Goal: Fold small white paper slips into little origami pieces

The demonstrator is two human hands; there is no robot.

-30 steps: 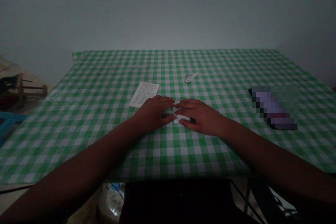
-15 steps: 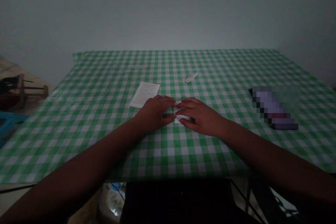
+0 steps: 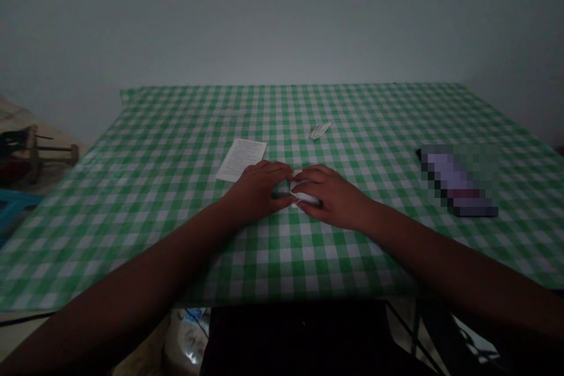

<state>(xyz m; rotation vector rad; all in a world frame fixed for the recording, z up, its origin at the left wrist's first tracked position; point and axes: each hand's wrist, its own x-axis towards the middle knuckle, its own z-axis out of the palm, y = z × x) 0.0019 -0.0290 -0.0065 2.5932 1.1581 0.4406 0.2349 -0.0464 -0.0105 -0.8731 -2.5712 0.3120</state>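
Note:
On the green-and-white checked tablecloth [image 3: 176,200], my left hand [image 3: 259,191] and my right hand [image 3: 332,194] meet fingertip to fingertip over a small white folded paper [image 3: 304,197]. Only a sliver of that paper shows between them. My right hand's fingers and thumb are curled round its edge in a pinch. The left hand's fingers press down on its left side, held together. The light is dim and the paper's shape is mostly hidden.
A printed white sheet [image 3: 241,158] lies just beyond my left hand. A small folded paper piece [image 3: 320,130] sits farther back. A dark, blurred-out phone-like object [image 3: 458,182] rests at the right. A wooden stool [image 3: 39,150] stands off the table's left.
Almost nothing has moved. My right hand has closed in slightly towards the left, hiding a little more of the white paper.

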